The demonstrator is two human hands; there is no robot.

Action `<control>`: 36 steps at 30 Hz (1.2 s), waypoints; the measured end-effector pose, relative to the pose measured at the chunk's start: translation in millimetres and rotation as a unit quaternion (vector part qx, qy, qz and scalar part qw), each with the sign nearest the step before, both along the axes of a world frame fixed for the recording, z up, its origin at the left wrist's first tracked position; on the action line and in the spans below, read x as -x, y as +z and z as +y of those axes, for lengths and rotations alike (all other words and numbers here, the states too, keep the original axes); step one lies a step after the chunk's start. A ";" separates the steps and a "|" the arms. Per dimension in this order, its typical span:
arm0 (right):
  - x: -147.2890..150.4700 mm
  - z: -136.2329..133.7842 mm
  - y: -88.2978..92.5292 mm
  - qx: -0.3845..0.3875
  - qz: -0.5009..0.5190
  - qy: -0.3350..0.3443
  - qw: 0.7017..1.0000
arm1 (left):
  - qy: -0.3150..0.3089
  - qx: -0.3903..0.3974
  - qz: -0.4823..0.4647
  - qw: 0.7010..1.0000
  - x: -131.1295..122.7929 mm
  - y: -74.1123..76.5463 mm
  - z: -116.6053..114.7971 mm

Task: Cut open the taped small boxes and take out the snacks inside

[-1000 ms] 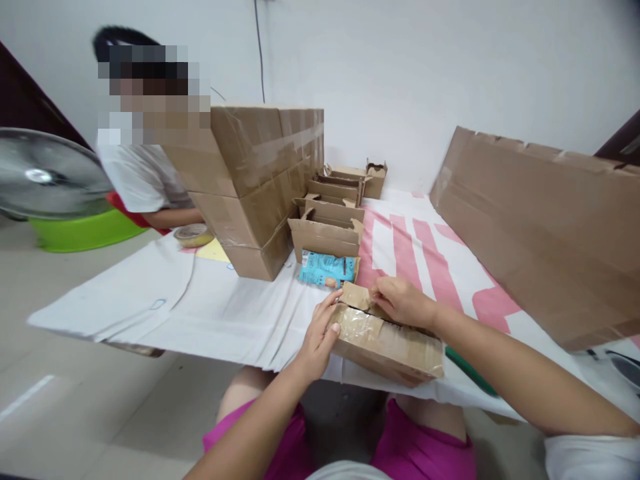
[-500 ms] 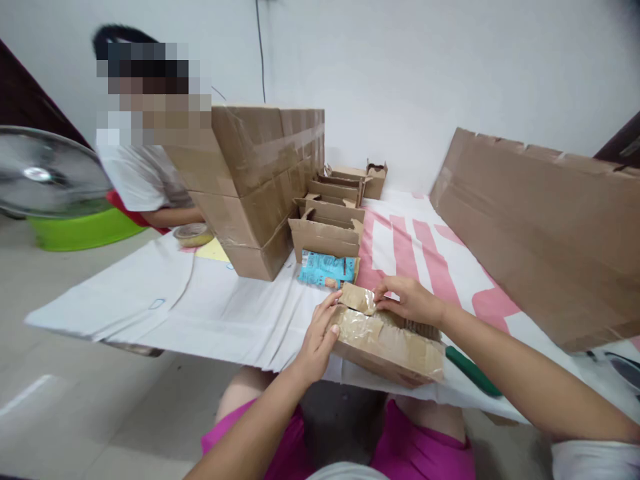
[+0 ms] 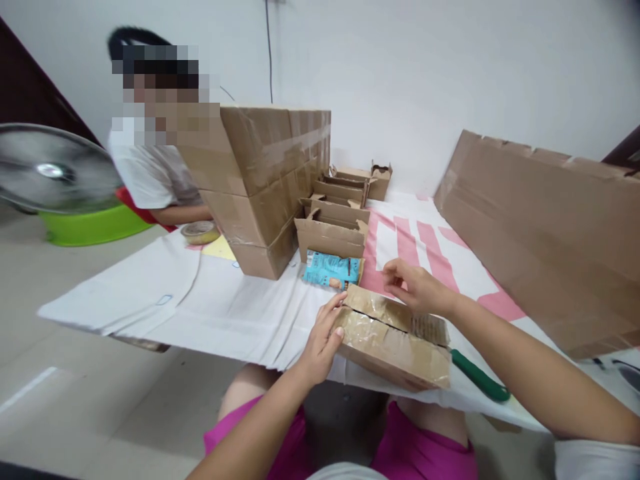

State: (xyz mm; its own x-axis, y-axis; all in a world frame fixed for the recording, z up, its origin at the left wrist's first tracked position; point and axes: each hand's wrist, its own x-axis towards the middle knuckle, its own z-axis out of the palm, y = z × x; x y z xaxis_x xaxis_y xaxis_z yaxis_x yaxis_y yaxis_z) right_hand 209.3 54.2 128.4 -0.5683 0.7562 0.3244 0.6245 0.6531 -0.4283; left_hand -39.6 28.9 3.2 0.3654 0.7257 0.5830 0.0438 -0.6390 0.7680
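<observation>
A small cardboard box [image 3: 395,350] with shiny clear tape on it lies at the table's near edge. Its two long top flaps meet along a narrow dark gap. My left hand [image 3: 323,340] grips the box's left end, thumb on the near flap and fingers at the far side. Just above the far flap is my right hand [image 3: 417,287], fingers loosely bent and apart, with nothing visible in them. A blue printed packet [image 3: 333,269] lies beyond the box. By the box's right end rests a dark green handle [image 3: 480,377], partly hidden by the box.
Taped cartons [image 3: 270,180] are stacked left of centre, beside a row of open cardboard boxes [image 3: 330,237]. A large cardboard sheet [image 3: 540,233] stands at right. A tape roll [image 3: 200,233] lies near a seated co-worker [image 3: 155,173]. A fan [image 3: 55,170] stands behind at left.
My right hand has let go of the far flap and risen slightly away from it. That flap now lies flatter along the gap. My left hand keeps its grip on the box.
</observation>
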 end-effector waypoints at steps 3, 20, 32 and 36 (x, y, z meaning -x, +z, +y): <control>-8.4 -3.9 2.4 0.035 -0.032 0.031 0.998 | -0.003 0.001 -0.003 1.000 -1.2 0.7 0.6; 15.8 0.8 -16.4 -0.209 -0.190 0.075 0.956 | -0.010 0.009 -0.007 1.000 -1.3 0.4 0.9; 16.6 -22.9 0.3 -0.002 0.012 -0.173 0.985 | -0.009 0.005 -0.002 1.000 -0.5 2.3 1.7; 23.2 -18.0 0.5 0.232 0.025 -0.272 0.934 | -0.011 0.003 -0.006 1.000 -1.4 4.0 1.3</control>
State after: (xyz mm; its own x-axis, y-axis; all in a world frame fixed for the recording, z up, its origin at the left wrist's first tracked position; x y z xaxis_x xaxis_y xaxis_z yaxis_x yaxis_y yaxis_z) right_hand 186.1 36.2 128.9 -0.0514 0.9943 -0.0938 0.7816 -0.0184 -0.6235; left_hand -38.2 30.2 7.3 0.3748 0.7209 0.5829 0.0205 -0.6350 0.7722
